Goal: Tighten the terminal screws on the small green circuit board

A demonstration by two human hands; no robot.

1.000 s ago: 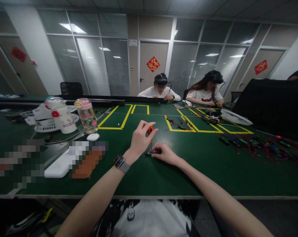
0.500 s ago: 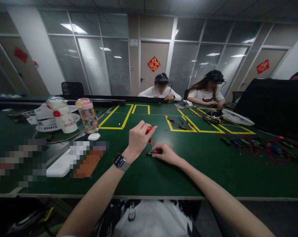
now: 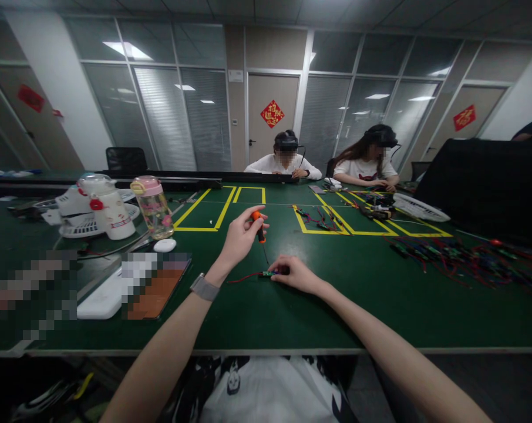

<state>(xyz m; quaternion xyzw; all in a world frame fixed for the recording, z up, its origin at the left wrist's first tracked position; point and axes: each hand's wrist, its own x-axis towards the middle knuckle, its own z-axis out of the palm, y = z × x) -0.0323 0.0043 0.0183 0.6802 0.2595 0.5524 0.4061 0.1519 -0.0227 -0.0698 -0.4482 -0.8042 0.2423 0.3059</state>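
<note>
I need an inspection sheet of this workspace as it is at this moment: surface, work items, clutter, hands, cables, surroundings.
Surface: green table with yellow tape rectangles.
Work items: orange-handled screwdriver, lifted and tilted, its tip above a small green circuit board that lies flat.
Clutter: white bottle, pink-lidded bottle, white fan, small white oval object.
Hands: left hand grips the screwdriver handle; right hand presses fingertips on the board.
Cables: red wire runs left from the board; pile of wired boards at the right.
Surroundings: two people seated at the far edge; glass partitions behind.
</note>
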